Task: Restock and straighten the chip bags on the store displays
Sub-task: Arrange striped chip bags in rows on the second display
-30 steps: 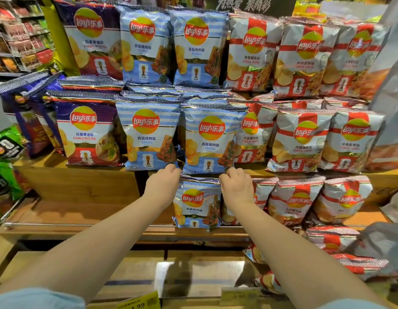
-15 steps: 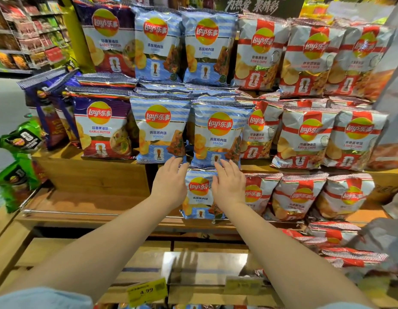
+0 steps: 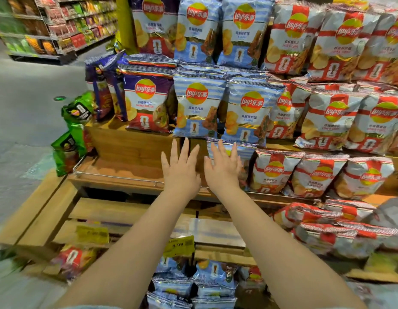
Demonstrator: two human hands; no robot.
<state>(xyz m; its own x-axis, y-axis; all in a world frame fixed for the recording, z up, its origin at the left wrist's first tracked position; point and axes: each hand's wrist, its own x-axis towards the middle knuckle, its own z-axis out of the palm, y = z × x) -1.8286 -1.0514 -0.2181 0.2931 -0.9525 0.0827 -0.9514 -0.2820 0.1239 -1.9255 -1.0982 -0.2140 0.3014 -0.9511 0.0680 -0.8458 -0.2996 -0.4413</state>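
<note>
A small blue chip bag [image 3: 245, 152] stands on the lower wooden shelf [image 3: 117, 172], mostly hidden behind my right hand [image 3: 222, 168]. That hand is spread flat with straight fingers in front of the bag. My left hand [image 3: 180, 170] is also spread flat, just left of the bag, in front of the bare wooden shelf back. Above stand blue bags [image 3: 197, 105], purple bags [image 3: 146, 103] and red-and-white bags [image 3: 329, 121] in upright rows.
Red-and-white bags [image 3: 274, 172] fill the lower shelf to the right, and more lie flat below [image 3: 340, 228]. Blue bags [image 3: 193, 284] sit in a pile near the floor. Green bags [image 3: 71, 141] hang at the display's left corner. A yellow price tag [image 3: 179, 246] sits on the front rail.
Both hands went from curled grips on the small blue bag to flat, spread fingers, and they have drawn slightly back. The view has shifted right and down.
</note>
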